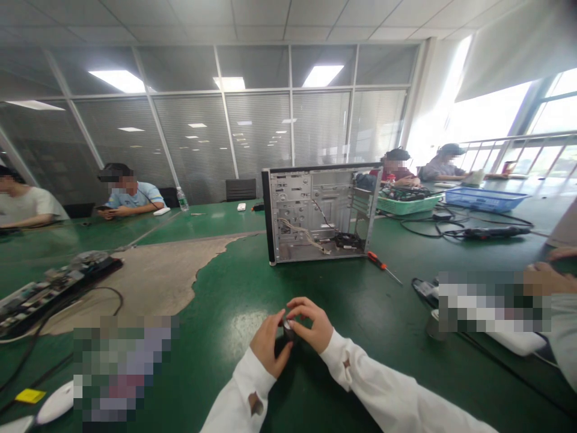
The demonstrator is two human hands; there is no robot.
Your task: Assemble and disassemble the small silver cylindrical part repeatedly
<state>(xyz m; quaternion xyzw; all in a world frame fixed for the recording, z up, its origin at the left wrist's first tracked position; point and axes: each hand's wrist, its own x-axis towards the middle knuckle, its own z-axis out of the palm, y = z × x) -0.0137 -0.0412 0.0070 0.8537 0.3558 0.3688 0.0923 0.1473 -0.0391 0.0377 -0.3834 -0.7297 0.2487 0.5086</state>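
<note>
The small dark cylinder (288, 333) stands between my two hands, in front of my chest and just above or on the table; I can't make out whether its base touches. My left hand (268, 345) is curled around its side, thumb low, and my right hand (312, 328) has thumb and forefinger together at its top edge. So both grips are closed on it, though how hard they press is too small to judge.

To handle it well, I'd let the left do the steadying and the right work lightly with the fingertips, the cylinder upright and my wrists low. My loose white sleeves (383, 379) are best held clear of it.

Beyond my fingers, the bare green tabletop (342, 288) gives me room. Farther out stands the computer case (322, 219), its exposed side towards me, with an orange-and-black screwdriver (377, 261) lying just beside its lower right corner. Well to my right is another person's hand (559, 281).
</note>
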